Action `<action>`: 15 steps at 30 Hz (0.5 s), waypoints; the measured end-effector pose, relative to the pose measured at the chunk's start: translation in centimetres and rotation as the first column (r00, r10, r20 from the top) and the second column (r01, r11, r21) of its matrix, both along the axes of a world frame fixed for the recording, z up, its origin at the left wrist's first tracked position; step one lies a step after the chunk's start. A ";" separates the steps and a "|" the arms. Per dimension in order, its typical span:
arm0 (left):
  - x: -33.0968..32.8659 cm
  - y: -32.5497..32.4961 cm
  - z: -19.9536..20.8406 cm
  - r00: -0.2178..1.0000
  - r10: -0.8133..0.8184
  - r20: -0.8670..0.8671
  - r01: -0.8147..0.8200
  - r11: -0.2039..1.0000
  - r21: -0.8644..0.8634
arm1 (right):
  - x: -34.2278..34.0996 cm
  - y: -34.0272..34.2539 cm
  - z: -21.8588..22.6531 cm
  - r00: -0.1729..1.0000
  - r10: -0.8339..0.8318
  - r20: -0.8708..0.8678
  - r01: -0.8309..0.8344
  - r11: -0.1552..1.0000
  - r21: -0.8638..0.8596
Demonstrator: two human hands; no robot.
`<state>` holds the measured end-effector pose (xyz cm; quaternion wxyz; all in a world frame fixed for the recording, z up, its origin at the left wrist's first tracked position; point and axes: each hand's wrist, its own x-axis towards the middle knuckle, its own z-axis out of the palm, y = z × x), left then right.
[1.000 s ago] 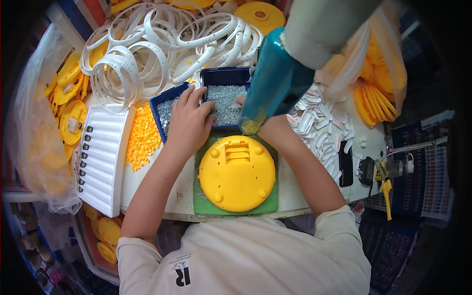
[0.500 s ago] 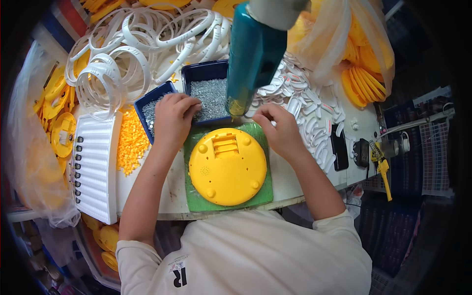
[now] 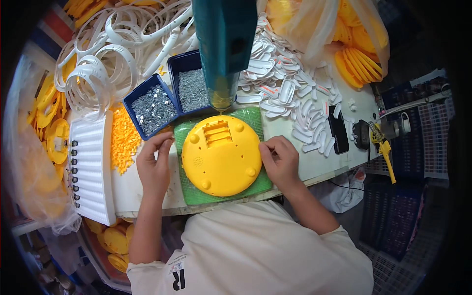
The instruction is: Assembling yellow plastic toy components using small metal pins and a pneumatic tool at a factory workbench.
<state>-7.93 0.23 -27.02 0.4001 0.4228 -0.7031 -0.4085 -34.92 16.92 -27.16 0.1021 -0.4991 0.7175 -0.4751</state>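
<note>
A round yellow plastic housing [image 3: 223, 169] lies on a green mat [image 3: 189, 192], its open battery compartment toward the far side. My right hand [image 3: 281, 161] is at the housing's right rim, fingers curled and thumb tip against the edge. Left of the mat, my left hand [image 3: 155, 162] is closed in a pinch near the screw trays; whatever sits between its fingertips is too small to name. Over the housing's far edge hangs a teal electric screwdriver [image 3: 223, 44], bit downward, held by neither hand. Two blue trays, one on the left [image 3: 147, 132] and a larger one [image 3: 189, 109], hold small metal screws.
Orange plastic bits [image 3: 123, 142] and a white foam tray [image 3: 91, 167] lie left. White rings [image 3: 98, 73] are heaped far left, white curved pieces [image 3: 290, 93] far right. A black phone [image 3: 338, 130] and a yellow-handled tool [image 3: 387, 160] are at the right.
My left hand has come back from the screw trays toward me. My right hand has moved down from near the screwdriver's tip to the housing's right rim. The whole view has shifted slightly.
</note>
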 end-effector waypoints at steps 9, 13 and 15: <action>-0.1 4.3 -0.1 0.997 0.072 -0.042 -0.059 0.963 0.262 | -2.0 -5.4 3.6 0.984 0.095 -0.147 -0.111 0.988 -0.105; -0.2 4.7 -2.2 0.989 0.084 -0.120 -0.060 0.980 0.188 | -1.9 -11.8 5.2 0.924 0.248 -0.290 -0.297 0.944 -0.140; -0.5 5.1 -2.1 0.985 0.115 -0.129 -0.091 0.980 0.177 | -1.7 -14.5 5.2 0.862 0.343 -0.372 -0.370 0.929 0.001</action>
